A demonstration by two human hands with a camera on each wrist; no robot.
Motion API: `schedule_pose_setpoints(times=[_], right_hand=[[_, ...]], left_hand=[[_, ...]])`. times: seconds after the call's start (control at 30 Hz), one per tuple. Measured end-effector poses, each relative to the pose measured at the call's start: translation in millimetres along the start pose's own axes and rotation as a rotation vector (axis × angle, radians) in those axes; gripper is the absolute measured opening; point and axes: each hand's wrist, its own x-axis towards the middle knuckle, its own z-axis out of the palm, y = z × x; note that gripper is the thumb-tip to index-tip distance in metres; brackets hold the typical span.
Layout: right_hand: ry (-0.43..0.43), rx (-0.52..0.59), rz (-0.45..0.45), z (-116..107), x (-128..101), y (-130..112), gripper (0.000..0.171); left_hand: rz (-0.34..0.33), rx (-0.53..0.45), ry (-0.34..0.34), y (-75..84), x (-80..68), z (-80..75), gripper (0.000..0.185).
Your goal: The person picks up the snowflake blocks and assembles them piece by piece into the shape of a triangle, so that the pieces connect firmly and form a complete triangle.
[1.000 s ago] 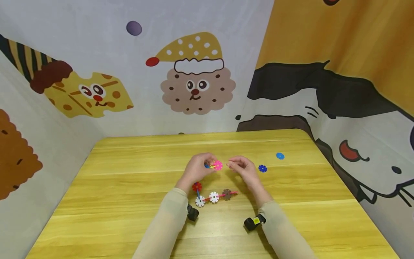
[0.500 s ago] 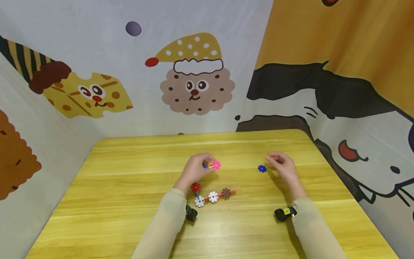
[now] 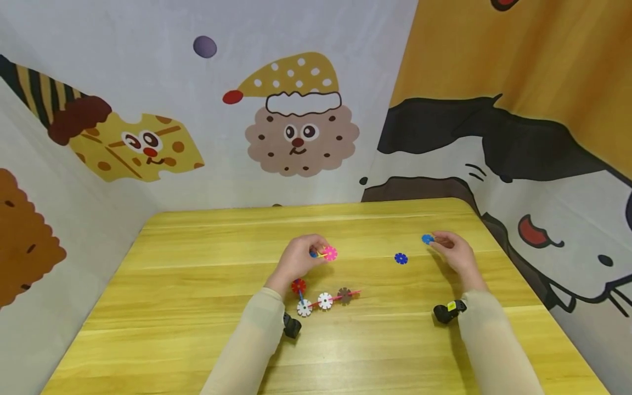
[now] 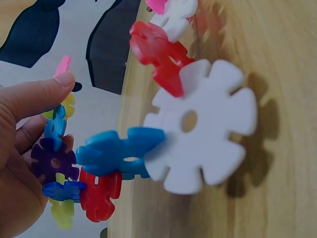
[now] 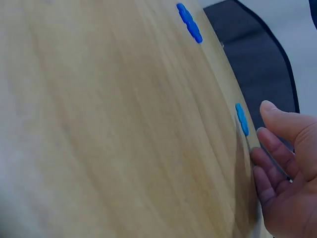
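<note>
My left hand (image 3: 298,255) pinches a chain of interlocking notched plastic discs by its far end. In the head view a pink disc (image 3: 330,253) pokes out past the fingertips. The left wrist view shows purple (image 4: 53,161), yellow and blue discs by the palm, linked through a red disc (image 4: 101,193) and a blue disc (image 4: 116,151) to a large white disc (image 4: 223,119). On the right, my right hand (image 3: 456,255) has its fingertips at a light blue disc (image 3: 427,239) on the table. Its thumb and fingers are apart in the right wrist view.
A loose dark blue disc (image 3: 401,258) lies left of the light blue one. The chain's near part, with a white disc (image 3: 325,300) and a brown disc (image 3: 344,296), stretches across the wooden table (image 3: 197,307). Cartoon-printed curtains hang behind the table.
My right hand has moved right, from beside the pink disc, past the dark blue disc, to the light blue disc. My left hand stays nearly still with the chain.
</note>
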Motion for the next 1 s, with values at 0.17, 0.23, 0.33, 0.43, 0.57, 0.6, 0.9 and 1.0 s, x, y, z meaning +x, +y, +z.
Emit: schedule_pose_setpoints(times=[0.17, 0.23, 0.33, 0.43, 0.57, 0.6, 0.9, 1.0], right_hand=[[-0.03, -0.02, -0.052, -2, 3, 5, 0.043], [-0.036, -0.042, -0.079, -2, 4, 8, 0.045], [-0.04, -0.076, -0.098, 0, 6, 12, 0.048], [-0.04, -0.095, -0.089, 3, 8, 14, 0.05], [-0.034, -0.113, -0.079, 6, 10, 14, 0.051], [-0.031, -0.119, -0.077, 7, 11, 14, 0.051], [0.002, -0.186, -0.089, 12, 10, 9, 0.043], [0.005, -0.187, -0.084, 12, 9, 8, 0.04]], left_hand=[[-0.004, 0.008, 0.001, -0.1, -0.1, 0.2, 0.025], [-0.007, 0.01, -0.001, -0.3, 0.1, 0.3, 0.025], [-0.01, 0.013, -0.006, -0.5, 0.2, 0.3, 0.025], [-0.016, 0.013, -0.01, -0.2, 0.1, 0.4, 0.025], [-0.029, 0.005, -0.013, 0.0, -0.5, 0.9, 0.025], [-0.032, 0.001, -0.014, -0.2, -0.7, 1.1, 0.025], [-0.018, 0.006, -0.007, -2.6, -0.7, 2.2, 0.025], [-0.003, 0.015, -0.006, -3.2, -0.1, 2.5, 0.027]])
